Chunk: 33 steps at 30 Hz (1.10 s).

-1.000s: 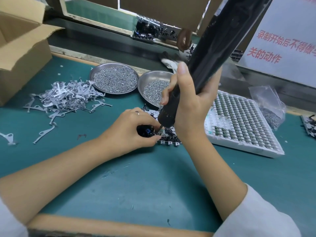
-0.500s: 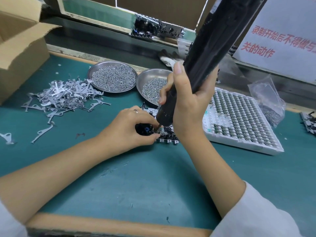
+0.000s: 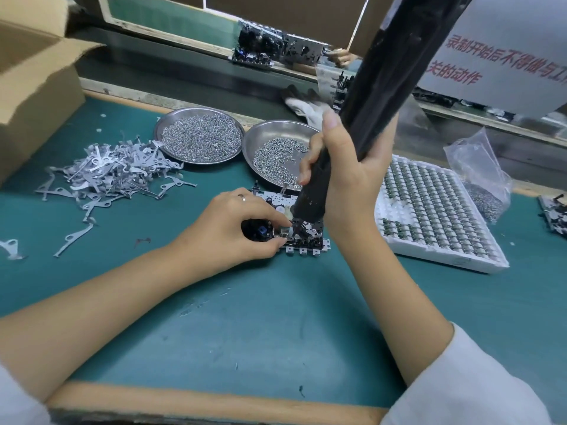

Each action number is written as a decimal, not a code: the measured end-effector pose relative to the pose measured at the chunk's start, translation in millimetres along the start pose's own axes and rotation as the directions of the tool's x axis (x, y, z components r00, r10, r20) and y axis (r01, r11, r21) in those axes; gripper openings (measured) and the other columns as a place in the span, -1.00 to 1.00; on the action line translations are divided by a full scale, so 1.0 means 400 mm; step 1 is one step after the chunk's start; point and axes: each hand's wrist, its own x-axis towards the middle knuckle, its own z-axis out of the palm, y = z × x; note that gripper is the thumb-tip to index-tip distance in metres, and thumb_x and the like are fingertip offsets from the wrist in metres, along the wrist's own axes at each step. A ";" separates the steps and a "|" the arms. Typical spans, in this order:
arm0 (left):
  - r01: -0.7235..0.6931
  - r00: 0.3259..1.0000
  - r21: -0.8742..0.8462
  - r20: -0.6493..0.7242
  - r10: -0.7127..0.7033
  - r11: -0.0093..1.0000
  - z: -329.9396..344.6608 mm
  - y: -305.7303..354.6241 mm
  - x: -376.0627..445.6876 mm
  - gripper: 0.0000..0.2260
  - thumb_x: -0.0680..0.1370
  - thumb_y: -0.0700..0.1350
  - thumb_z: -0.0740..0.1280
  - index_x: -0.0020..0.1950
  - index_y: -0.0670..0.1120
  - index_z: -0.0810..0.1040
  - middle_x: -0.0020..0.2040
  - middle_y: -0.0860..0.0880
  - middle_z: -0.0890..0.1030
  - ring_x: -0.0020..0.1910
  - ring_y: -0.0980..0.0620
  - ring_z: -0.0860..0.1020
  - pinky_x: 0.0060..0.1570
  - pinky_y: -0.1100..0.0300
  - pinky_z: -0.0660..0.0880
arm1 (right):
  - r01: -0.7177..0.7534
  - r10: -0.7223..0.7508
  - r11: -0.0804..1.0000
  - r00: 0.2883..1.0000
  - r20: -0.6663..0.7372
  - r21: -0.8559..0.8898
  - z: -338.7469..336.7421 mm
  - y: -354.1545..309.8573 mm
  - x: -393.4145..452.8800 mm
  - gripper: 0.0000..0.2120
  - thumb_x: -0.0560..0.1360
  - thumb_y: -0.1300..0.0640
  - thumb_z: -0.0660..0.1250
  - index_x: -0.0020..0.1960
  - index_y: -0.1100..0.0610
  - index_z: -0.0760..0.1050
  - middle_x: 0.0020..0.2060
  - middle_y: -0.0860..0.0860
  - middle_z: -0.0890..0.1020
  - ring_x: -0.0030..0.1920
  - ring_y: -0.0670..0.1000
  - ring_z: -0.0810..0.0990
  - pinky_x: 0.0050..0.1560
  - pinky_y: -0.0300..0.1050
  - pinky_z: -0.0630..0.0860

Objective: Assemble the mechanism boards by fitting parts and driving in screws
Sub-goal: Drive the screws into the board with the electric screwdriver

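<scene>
Little moved: right hand (image 3: pixel 343 182) keeps gripping screwdriver (image 3: pixel 362 118), tilted toward 1 o'clock | left hand (image 3: pixel 233 228) pinches mechanism board (image 3: pixel 302 240) at tip's 9 o'clock.

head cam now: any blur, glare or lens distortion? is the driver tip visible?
Head view: wide-angle bowing along the conveyor edge; soft blur on the white glove and far boards; mild sheen on the right screw dish, no blown glare; even light, faint shadows. The right hand and electric screwdriver hide the tip at the mechanism board.
</scene>
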 end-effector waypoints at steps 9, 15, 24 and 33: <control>-0.042 0.999 0.029 -0.005 0.042 0.999 -0.003 0.001 0.003 -0.80 0.33 -0.22 0.56 -0.06 -0.09 0.70 -0.19 0.16 0.61 -0.16 0.10 0.51 0.04 0.12 0.42 | 0.017 -0.017 0.957 1.000 0.001 -0.289 -0.082 0.001 -0.042 -0.56 0.55 0.12 0.23 0.38 0.07 0.19 -0.11 -0.06 0.50 -0.09 -0.16 0.52 -0.01 -0.21 0.49; -0.100 0.993 0.113 -0.056 0.107 0.989 0.009 0.000 -0.001 -0.84 0.34 -0.12 0.48 -0.09 -0.09 0.70 -0.18 0.10 0.65 -0.17 0.10 0.52 0.09 -0.04 0.38 | -0.222 0.174 0.942 0.965 -0.199 -0.251 -0.124 0.056 -0.125 -0.84 0.58 0.28 0.19 0.05 0.04 0.39 -0.22 -0.01 0.51 -0.17 -0.03 0.55 -0.02 -0.16 0.51; -0.184 0.983 0.127 0.016 0.183 0.975 0.006 -0.012 0.012 -0.81 0.35 -0.13 0.47 -0.07 -0.14 0.70 -0.16 0.10 0.63 -0.17 0.19 0.48 0.04 0.05 0.35 | -0.329 0.353 0.868 0.936 -0.002 -0.371 -0.117 0.071 -0.125 -0.75 0.58 0.37 0.15 -0.05 0.05 0.45 -0.29 -0.01 0.58 -0.12 -0.03 0.61 0.06 -0.21 0.51; -0.123 0.991 0.110 -0.041 0.128 0.986 0.021 -0.013 0.001 -0.82 0.35 -0.15 0.48 -0.07 -0.14 0.71 -0.17 -0.01 0.68 -0.22 0.21 0.50 0.01 0.06 0.39 | -0.331 0.365 0.845 0.931 -0.001 -0.420 -0.113 0.060 -0.129 -0.82 0.57 0.37 0.16 -0.01 0.14 0.45 -0.27 -0.01 0.58 -0.09 0.03 0.60 0.11 -0.09 0.49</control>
